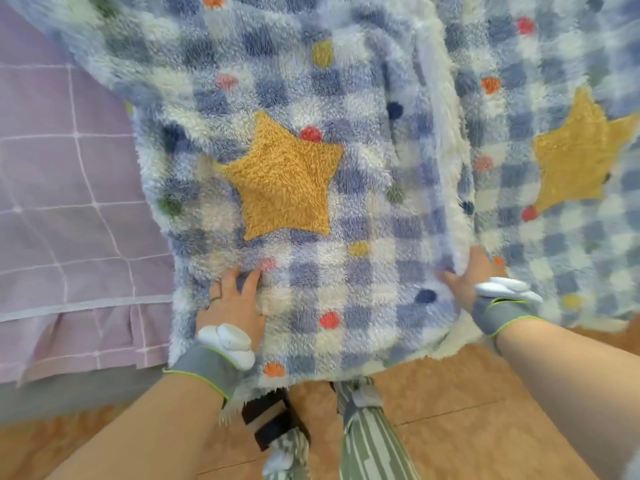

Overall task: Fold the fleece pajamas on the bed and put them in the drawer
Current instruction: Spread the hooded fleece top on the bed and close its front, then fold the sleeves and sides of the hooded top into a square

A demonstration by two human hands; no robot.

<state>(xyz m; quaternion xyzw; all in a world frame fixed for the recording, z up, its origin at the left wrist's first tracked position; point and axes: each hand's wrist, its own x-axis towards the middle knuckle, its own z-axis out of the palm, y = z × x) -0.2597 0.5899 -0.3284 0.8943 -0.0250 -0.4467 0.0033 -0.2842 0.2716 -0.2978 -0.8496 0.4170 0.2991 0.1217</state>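
The fleece pajamas (311, 98) fill most of the view: blue and white checks with coloured dots and two yellow star patches. They lie spread over the bed, with the lower hem hanging past the bed's edge. My left hand (232, 306) rests on the fleece near the lower left hem, fingers curled into the pile. My right hand (467, 278) grips a white-lined fold of the garment near the middle of the lower edge, with its fingers tucked under the fabric. Both wrists wear grey bands with white trackers.
A lilac bedsheet (62, 188) with a white grid covers the bed at the left, its frill hanging down the side. Below lies an orange-brown tiled floor (450, 403). My legs in green striped trousers (367, 438) stand close to the bed. No drawer is in view.
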